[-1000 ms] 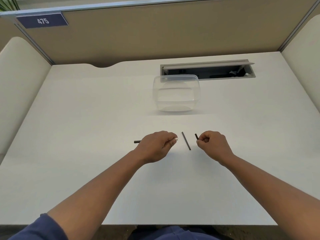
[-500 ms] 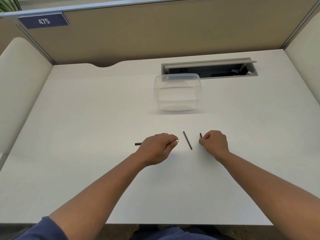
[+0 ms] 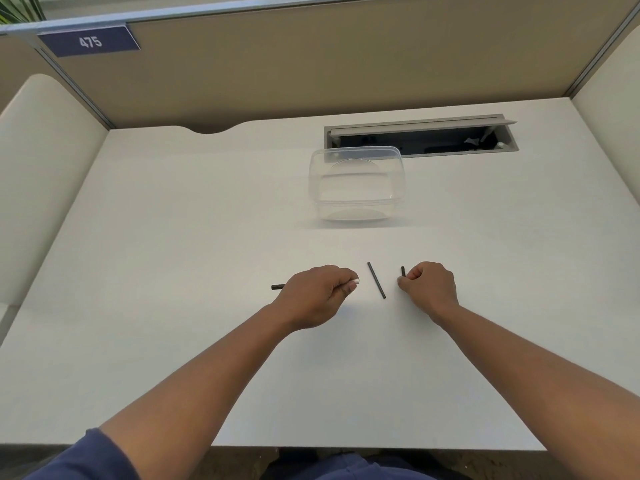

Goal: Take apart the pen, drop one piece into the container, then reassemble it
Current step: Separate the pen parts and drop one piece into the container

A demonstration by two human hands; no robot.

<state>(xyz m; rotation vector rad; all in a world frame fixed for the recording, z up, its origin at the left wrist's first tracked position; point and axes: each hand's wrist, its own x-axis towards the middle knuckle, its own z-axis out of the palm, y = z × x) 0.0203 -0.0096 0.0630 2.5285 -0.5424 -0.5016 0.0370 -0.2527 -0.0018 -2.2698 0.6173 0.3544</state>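
Right hand (image 3: 429,289) shifted left, both fists gripping pen pieces; sign (image 3: 89,41) reads 475.

"475" on the blue sign (image 3: 89,40) (white digits).

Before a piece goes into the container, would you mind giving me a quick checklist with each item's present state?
1. Pen apart: ok, thin rod lies loose on the desk.
2. Left hand holds the barrel: ok.
3. Right hand grips a short dark piece: ok.
4. Container open, upright: ok.
5. Container empty: ok, nothing seen inside.
6. All small parts accounted for: cannot tell.
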